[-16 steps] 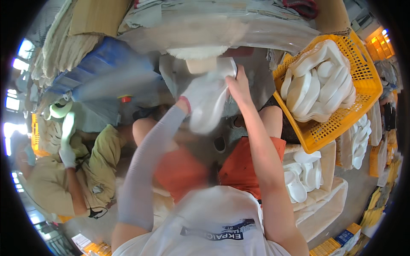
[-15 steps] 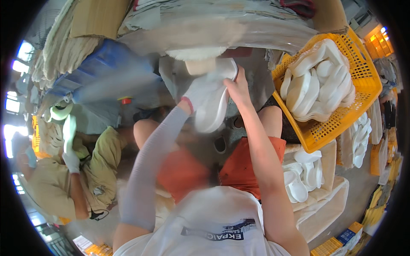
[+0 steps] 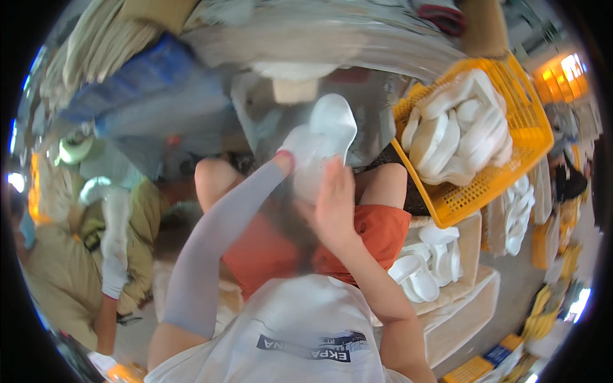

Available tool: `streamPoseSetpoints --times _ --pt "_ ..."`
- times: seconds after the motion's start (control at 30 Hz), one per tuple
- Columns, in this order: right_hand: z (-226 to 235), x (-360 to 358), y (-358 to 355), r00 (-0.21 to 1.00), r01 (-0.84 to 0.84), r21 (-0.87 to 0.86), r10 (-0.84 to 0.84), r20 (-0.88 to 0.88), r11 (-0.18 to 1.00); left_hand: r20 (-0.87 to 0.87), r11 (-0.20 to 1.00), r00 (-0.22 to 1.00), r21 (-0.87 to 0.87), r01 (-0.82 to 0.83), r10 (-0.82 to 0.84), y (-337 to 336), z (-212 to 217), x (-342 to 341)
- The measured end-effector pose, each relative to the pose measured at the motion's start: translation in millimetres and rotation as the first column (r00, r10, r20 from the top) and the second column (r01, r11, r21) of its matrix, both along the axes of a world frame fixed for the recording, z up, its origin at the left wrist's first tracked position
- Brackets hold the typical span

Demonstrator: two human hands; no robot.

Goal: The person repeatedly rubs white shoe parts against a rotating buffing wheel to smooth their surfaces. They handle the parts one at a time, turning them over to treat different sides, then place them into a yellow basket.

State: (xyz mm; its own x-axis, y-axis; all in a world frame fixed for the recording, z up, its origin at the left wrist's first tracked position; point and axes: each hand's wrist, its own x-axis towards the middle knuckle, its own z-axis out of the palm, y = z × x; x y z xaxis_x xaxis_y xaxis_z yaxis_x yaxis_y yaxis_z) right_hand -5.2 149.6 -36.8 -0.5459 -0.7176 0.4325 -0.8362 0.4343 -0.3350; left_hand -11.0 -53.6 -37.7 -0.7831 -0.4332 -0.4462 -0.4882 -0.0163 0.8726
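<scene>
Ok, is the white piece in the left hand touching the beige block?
Apart. The head view shows a grey gap between the white piece in the left hand and the beige block, up and to its left.

Over on the left I see a co-worker [image 3: 54, 274] in tan clothes, a blurred blue crate [image 3: 137, 80] ahead, pale layered cloth [image 3: 83, 48] beside brown cardboard [image 3: 159, 13], and, back right, a yellow crate [image 3: 469, 369] on the floor [image 3: 514, 287].
</scene>
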Motion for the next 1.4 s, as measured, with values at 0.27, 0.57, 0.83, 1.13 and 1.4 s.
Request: streamPoseSetpoints --times 0.27,0.57,0.83,1.13,1.4 --pt "82.4 -3.9 -67.4 0.83 -0.259 -0.428 0.426 0.36 0.866 -0.202 0.842 0.817 0.127 -0.525 0.54 -60.1 -45.4 4.0" --pt "109.6 -3.8 -83.4 0.984 -0.12 -0.075 0.129 0.126 0.99 -0.108 0.373 0.579 0.855 -0.361 0.808 -10.6 7.6 -8.4" --pt "93.9 -8.4 -91.5 0.888 -0.043 -0.285 0.167 0.428 0.958 -0.298 0.801 0.788 -0.109 -0.589 0.539 -17.0 -35.5 -29.0" --pt "11.4 -44.8 -156.7 0.894 0.004 -0.477 0.21 0.395 0.879 -0.249 0.924 0.901 -0.05 -0.379 0.356 -82.9 -179.7 -49.8" --pt "47.8 -1.1 -118.8 0.787 0.262 -0.516 0.128 0.603 0.815 -0.536 0.857 0.835 -0.365 -0.364 0.126 -51.4 -45.4 13.7"
